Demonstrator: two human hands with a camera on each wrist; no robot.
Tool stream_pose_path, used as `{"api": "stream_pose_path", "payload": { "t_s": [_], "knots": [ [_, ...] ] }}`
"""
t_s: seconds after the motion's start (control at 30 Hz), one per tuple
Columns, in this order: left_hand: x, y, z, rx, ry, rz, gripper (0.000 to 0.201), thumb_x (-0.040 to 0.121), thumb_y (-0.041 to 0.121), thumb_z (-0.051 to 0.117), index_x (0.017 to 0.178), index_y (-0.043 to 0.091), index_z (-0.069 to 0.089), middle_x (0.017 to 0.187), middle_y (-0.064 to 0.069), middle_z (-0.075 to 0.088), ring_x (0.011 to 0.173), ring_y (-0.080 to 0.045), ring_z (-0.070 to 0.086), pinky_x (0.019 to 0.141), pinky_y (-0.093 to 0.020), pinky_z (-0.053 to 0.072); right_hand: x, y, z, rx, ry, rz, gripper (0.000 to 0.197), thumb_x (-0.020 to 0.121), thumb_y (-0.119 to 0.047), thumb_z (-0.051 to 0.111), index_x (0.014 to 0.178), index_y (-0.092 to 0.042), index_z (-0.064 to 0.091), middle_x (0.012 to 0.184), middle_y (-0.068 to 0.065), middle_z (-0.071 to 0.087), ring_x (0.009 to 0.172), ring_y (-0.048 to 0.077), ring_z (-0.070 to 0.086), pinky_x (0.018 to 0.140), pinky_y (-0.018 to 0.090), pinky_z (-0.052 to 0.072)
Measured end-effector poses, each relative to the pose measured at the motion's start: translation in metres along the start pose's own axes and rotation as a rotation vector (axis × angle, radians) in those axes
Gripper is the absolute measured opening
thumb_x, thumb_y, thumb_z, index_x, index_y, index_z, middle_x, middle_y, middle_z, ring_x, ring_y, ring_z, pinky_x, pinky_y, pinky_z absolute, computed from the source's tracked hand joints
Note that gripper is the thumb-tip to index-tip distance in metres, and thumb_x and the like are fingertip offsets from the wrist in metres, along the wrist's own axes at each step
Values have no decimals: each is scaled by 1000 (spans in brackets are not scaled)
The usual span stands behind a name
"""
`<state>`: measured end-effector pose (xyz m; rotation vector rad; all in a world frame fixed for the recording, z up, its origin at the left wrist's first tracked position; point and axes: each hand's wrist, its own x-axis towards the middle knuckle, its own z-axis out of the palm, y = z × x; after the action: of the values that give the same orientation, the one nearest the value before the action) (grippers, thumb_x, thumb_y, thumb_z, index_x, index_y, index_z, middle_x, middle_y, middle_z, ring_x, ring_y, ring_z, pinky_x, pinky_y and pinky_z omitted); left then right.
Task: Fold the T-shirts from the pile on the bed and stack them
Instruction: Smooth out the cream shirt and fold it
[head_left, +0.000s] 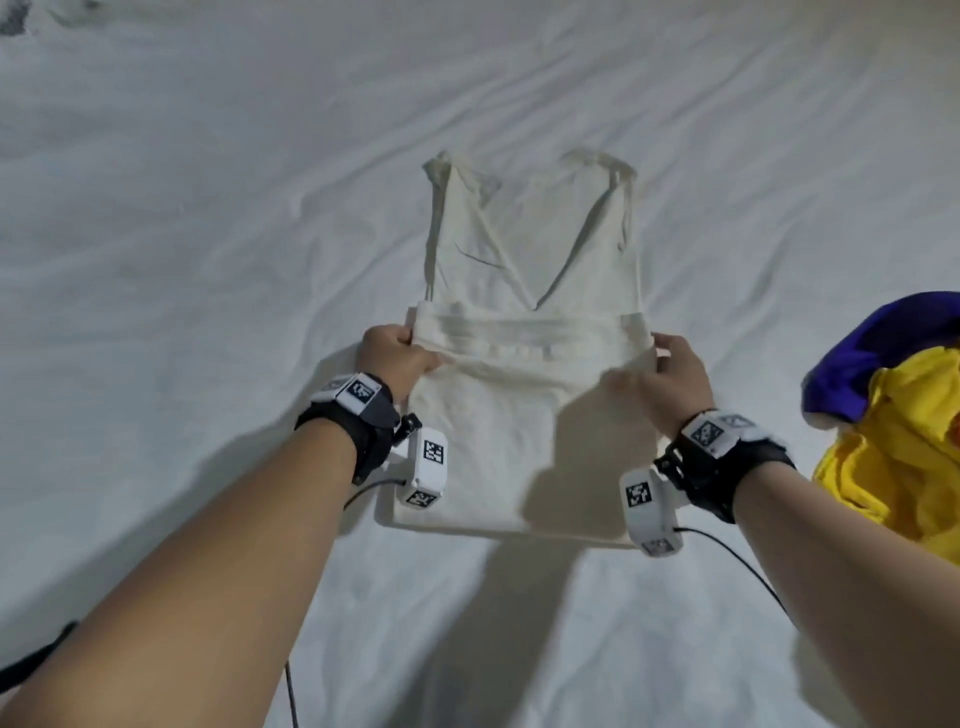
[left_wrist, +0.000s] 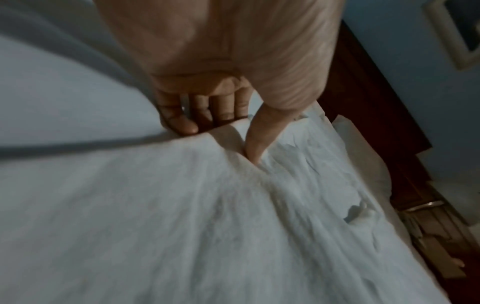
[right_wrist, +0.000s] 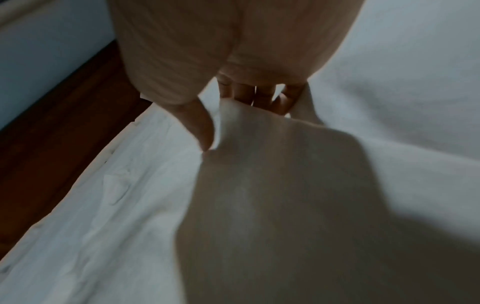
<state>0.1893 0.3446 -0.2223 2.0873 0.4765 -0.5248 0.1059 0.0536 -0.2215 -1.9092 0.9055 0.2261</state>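
White, creased bed sheet (head_left: 208, 260) fills the head view as the work surface. At the centre a cream T-shirt (head_left: 530, 249) is laid flat, its sleeves folded inward so that a V is formed below the collar end at 12 o'clock. The lower part of the garment is lifted from the sheet and doubled over toward 12 o'clock; a horizontal fold band is seen across the middle. The left hand (head_left: 397, 358) is closed on the left edge of this band at 9 o'clock of the shirt, the cloth being pinched between thumb and curled fingers (left_wrist: 182, 121). The right hand (head_left: 670, 371) is closed on the right edge at 3 o'clock, thumb over the cloth and fingers (right_wrist: 259, 94) under it. Marker-tagged wrist units (head_left: 428, 467) are worn on both forearms. At 3 o'clock of the frame, well apart from the shirt, a pile of a purple garment (head_left: 883, 348) and a yellow garment (head_left: 904, 447) is seen.
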Motion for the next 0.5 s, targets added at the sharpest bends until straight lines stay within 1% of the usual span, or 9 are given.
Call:
{"api": "stream_pose_path", "payload": {
  "t_s": [0.07,0.13,0.17,0.23,0.3,0.33,0.4,0.43,0.5],
  "knots": [
    [-1,-4,1,-47,83,25,8,78,9,83,84,10,78,82,-6,77,84,-27,75,77,-38,63,7,12,2,29,40,-23,57,70,-22,78,124,-27,60,101,1,74,91,23,72,88,48,60],
    [-1,-3,0,-117,174,74,11,81,7,80,83,17,76,81,-1,77,81,-21,74,77,-30,60,10,12,0,104,106,-50,45,77,-10,74,116,-29,64,95,0,74,86,23,72,86,49,60],
    [-1,0,-1,-152,198,110,13,83,6,80,85,18,76,81,1,76,78,-16,73,77,-26,59,12,10,-2,135,142,-76,41,80,-8,73,114,-29,66,94,0,74,84,21,71,86,47,60],
    [-1,9,-3,-182,210,192,10,85,7,79,90,14,74,79,2,74,67,-4,67,72,-17,54,18,2,-5,190,203,-144,35,84,-7,72,110,-30,68,94,1,73,80,18,66,86,42,60],
    [6,21,-5,-232,221,237,10,86,7,79,91,13,72,77,3,72,60,2,62,67,-11,51,28,-8,-8,241,253,-187,33,86,-8,71,109,-31,68,96,0,72,80,16,65,84,38,60],
    [11,25,-5,-262,229,235,11,87,8,79,91,14,71,78,3,72,61,2,62,67,-13,52,33,-12,-9,258,262,-194,34,86,-7,71,110,-31,67,96,-1,72,80,16,65,82,37,59],
    [22,27,-4,-281,230,183,11,88,10,78,92,16,70,82,2,75,62,-4,64,66,-20,54,41,-14,-9,269,255,-156,38,86,-6,69,115,-30,65,99,-1,73,83,17,68,79,36,59],
    [26,24,-2,-261,213,145,9,88,10,77,94,14,71,83,-1,76,59,-7,64,61,-22,54,43,-14,-7,258,238,-109,42,85,-5,69,119,-29,64,100,0,72,88,19,70,80,36,59],
    [31,17,3,-171,168,94,12,90,11,76,100,6,73,76,-6,74,49,-11,61,49,-20,50,44,-12,-3,247,194,-20,46,84,-8,74,124,-27,63,100,-1,70,93,22,71,85,37,59]
  ]
}}
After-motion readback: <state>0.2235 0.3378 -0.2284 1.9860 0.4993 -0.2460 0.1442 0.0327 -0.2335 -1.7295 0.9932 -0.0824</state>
